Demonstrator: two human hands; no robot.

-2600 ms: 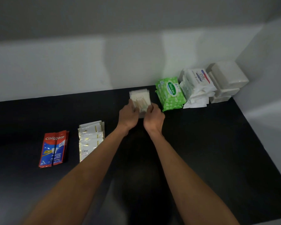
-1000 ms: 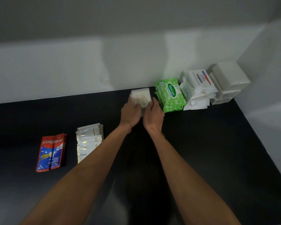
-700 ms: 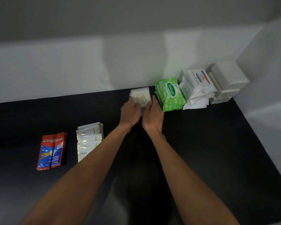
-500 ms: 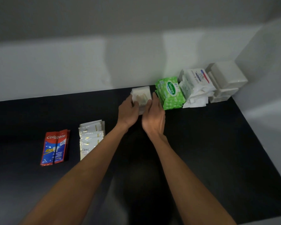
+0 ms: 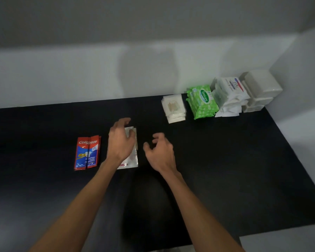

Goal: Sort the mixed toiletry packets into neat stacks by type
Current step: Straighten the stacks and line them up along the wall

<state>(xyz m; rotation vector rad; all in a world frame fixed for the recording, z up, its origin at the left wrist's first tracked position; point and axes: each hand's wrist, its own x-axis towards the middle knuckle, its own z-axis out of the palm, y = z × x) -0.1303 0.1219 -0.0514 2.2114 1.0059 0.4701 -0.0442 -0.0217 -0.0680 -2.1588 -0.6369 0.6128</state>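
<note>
Black tabletop (image 5: pixel 225 160) against white walls (image 5: pixel 80 79) carries silver sachets (image 5: pixel 133 160), at three o'clock of the toothpaste sachets (image 5: pixel 87 153), under the loosely spread left hand (image 5: pixel 120 142), its hold unclear, while the right hand (image 5: pixel 158 151) hovers half-curled and empty at their three o'clock; light, slick, floppy, they probably need squaring by their long edges.

Sachets half-hidden under a blurred hand

The left hand (image 5: pixel 119 142) is covering most of the white sachets (image 5: pixel 134 160) and its fingers are smearing, so no grip can be told. Small print on the Colgate sachets (image 5: pixel 87 151) and the white packs (image 5: pixel 231 91) is blurring past reading. Both forearms (image 5: pixel 84 206) are running off the bottom edge.
</note>
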